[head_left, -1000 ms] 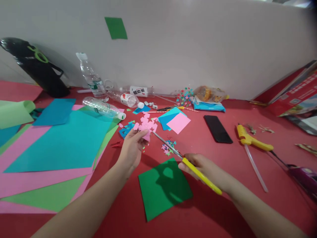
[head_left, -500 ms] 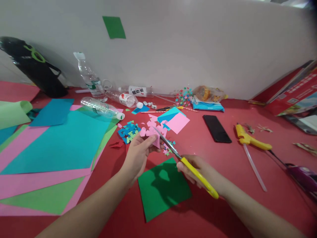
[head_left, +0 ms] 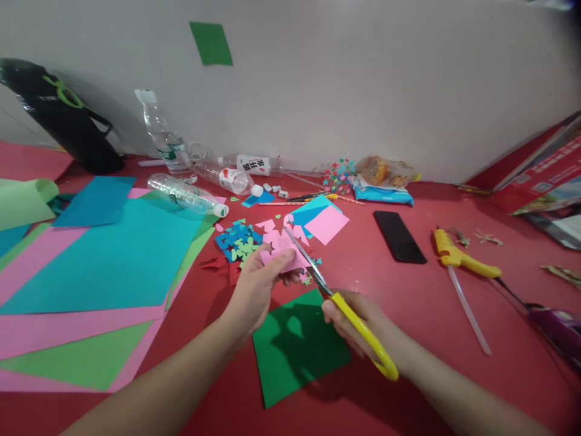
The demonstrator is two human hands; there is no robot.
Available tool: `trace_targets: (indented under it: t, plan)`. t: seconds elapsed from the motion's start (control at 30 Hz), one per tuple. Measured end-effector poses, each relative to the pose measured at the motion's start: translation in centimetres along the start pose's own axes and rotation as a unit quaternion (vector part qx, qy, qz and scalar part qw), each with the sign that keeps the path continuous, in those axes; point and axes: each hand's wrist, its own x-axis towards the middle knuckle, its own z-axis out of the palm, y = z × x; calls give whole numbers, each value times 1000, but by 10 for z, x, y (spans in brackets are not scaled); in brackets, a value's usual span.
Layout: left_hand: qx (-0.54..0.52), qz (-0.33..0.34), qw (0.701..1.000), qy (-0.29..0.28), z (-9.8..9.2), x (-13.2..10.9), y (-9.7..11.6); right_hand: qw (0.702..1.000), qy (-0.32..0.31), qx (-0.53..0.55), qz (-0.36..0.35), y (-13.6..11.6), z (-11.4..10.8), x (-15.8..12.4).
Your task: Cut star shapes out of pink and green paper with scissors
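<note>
— Left hand (head_left: pixel 254 290)?
— Raised over the counter (head_left: pixel 408 303), pinching the pink paper (head_left: pixel 284 248) above the green sheet (head_left: pixel 299 345).
— Right hand (head_left: pixel 358 318)?
— Gripping scissors (head_left: pixel 336 300), blades at the paper's edge.

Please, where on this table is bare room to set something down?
Bare red table lies between the phone, the glue gun and the right hand with scissors. Crowded: paper scraps and bottles beyond the left hand holding pink paper; paper sheets fill the left.
</note>
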Motion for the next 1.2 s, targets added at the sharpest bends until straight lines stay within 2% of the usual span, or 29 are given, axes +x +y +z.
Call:
trace_targets:
  t: [0.2,0.5,0.77,0.97,1.1,1.2]
  plan:
    - [-3,3,1000,-7,0,3,3,1000,11,-6,24,4,-3,2]
    - [-72,-47,995,52,-7,9,8,1000,-15,16,14,-4,-6,5]
    - [-135,-117,984,24,-10,13,11,1000,-4,7,13,4,-6,7]
    - [-103,-44,993,43,-8,14,12,999,-22,-27,24,-5,-8,6]
    - [-16,23,997,66,-10,13,14,999,-6,-33,5,4,-11,7]
    - [35,51,996,67,-11,13,14,999,-22,-35,0,5,-12,6]
